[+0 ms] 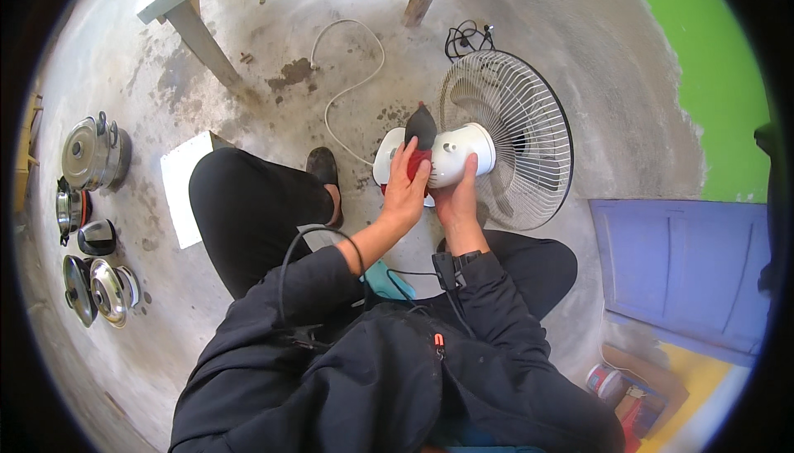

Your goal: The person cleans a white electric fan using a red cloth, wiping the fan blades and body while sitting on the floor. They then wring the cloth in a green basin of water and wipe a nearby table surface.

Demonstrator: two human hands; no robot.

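An electric fan with a white wire guard [527,136] is tilted in front of me, its guard to the right. My left hand [406,189] presses a black and red cloth [422,130] against the side of the white motor housing [459,149]. Around the underside of that housing curls my right hand [460,208], thumb up near the guard. The white fan base [388,146] shows left of the cloth, partly covered by my left hand. A white cord [356,87] runs from the base across the concrete floor.
Left of my knee stands a white box [185,195]. Farther left are a lidded steel pot [87,152], a kettle [97,237] and pot lids [111,291]. A coiled black cable [465,40] lies behind the fan. Table legs [201,43] rise ahead; a purple door [682,267] is at right.
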